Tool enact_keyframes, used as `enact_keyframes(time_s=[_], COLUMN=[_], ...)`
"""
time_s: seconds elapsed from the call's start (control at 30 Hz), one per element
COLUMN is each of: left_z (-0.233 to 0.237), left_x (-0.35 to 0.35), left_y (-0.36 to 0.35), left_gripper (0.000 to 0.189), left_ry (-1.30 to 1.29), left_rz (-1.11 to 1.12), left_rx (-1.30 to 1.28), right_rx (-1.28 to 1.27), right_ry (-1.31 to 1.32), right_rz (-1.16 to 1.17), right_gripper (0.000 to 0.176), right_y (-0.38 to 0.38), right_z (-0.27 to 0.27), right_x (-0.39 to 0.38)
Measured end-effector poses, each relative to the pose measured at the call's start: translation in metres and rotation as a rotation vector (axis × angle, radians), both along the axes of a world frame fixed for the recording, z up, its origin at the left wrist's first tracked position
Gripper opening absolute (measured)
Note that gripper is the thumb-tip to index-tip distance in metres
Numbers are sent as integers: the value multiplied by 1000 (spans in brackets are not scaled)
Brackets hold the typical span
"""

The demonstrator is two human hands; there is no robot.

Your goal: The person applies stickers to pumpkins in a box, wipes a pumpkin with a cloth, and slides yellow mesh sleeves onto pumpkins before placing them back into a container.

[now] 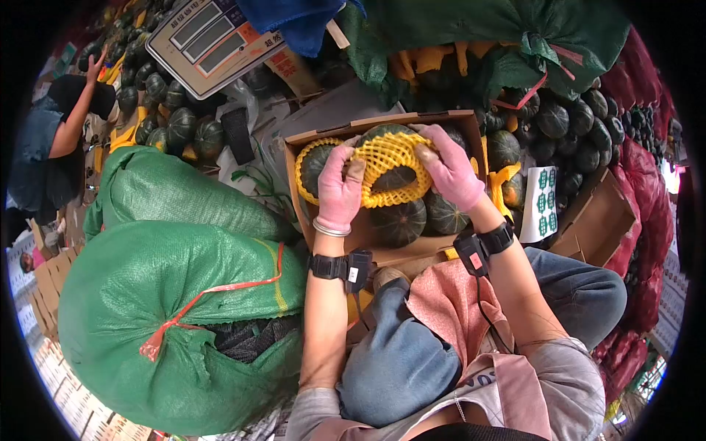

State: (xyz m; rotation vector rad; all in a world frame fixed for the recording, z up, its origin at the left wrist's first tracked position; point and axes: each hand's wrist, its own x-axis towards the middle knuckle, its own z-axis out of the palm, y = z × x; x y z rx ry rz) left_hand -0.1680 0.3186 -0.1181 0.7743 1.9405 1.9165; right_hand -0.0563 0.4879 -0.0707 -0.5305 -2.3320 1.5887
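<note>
Above an open cardboard box (390, 252), my left hand (341, 185) and my right hand (448, 167), both in pink gloves, grip a yellow foam net (379, 192) from its two sides. The net is partly around a dark green pumpkin (395, 178), whose skin shows through the net's opening. My fingers are bent on the net's upper edges. At the box's left lies another pumpkin (316, 167) in a yellow net. Two bare pumpkins (398, 223) (446, 214) sit in the box nearest to me.
Large green sacks (176, 294) stand at the left. A scale (213, 44) is at the upper left. A label sheet (540, 202) and an empty carton (597, 220) lie at the right, near piled pumpkins (553, 119). Another person's arm (73, 121) shows at the far left.
</note>
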Motion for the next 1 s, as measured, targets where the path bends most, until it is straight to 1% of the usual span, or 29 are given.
enact_keyframes(time_s=[0.07,0.13,0.17,0.2,0.23,0.27,0.3,0.33,0.37,0.4,0.43,0.47,0.5,0.53,0.57,0.6,0.63,0.67,0.7,0.73,0.77,0.8,0.87,0.97,1.0], left_z=[3,1,-1,-3,-5,-8,-12,-16,-15,-13,-11,-8,-4,-1,-6,-2,2,13,16,19,30,28,28,37,45], left_x=[-1,-4,-5,-5,-5,-8,-10,-13,-15,-16,-14,-11,-7,-5,0,3,6,10,9,12,15,15,11,3,3], left_y=[3,8,11,14,18,20,20,20,22,23,24,24,22,19,17,17,15,7,4,-2,-4,-3,1,5,2], left_gripper=[19,15,15,15,15,10,10,9,9,12,12,13,14,16,14,16,19,29,53,68,82,82,103,108,113], left_ry=[29,72,73,56,39,-88,-84,-193,-301,-205,-198,40,281,270,118,74,26,-84,271,363,451,443,393,406,370], left_rz=[38,105,99,147,195,177,168,153,136,149,144,249,352,363,368,365,362,243,125,16,-97,-104,-157,-218,-260], left_rx=[-43,-93,-96,-87,-78,-16,-16,-2,15,-104,-96,-238,-379,-514,-379,-304,-233,-164,-262,-384,-503,-502,-474,-445,-505], right_rx=[168,185,208,185,184,125,66,10,12,37,64,68,145,223,299,272,242,261,278,452,465,461,452,389,365], right_ry=[57,51,36,56,55,-8,-66,-60,-52,-64,-75,-68,-220,-365,-507,-323,-221,-107,2,-81,-36,-19,-11,-1,-27], right_rz=[-43,-82,-112,-185,-191,-234,-279,-287,-297,-310,-319,-324,-364,-401,-435,-468,-501,-443,-389,-227,-199,-220,-247,-271,-283], right_gripper=[21,19,16,12,12,12,11,13,13,18,22,22,25,29,33,33,28,24,23,30,41,43,45,42,39], right_y=[-2,-2,-1,-3,-1,2,6,12,9,9,11,11,9,6,2,-2,-9,-17,-24,-29,-36,-38,-41,-39,-39], right_z=[-1,-1,1,7,6,3,-1,-15,-19,-22,-25,-16,-7,3,9,4,1,5,7,7,8,8,8,9,11], right_x=[-9,-14,-16,-21,-21,-23,-26,-26,-26,-27,-27,-27,-24,-23,-25,-23,-16,-11,-4,6,11,12,12,7,7])
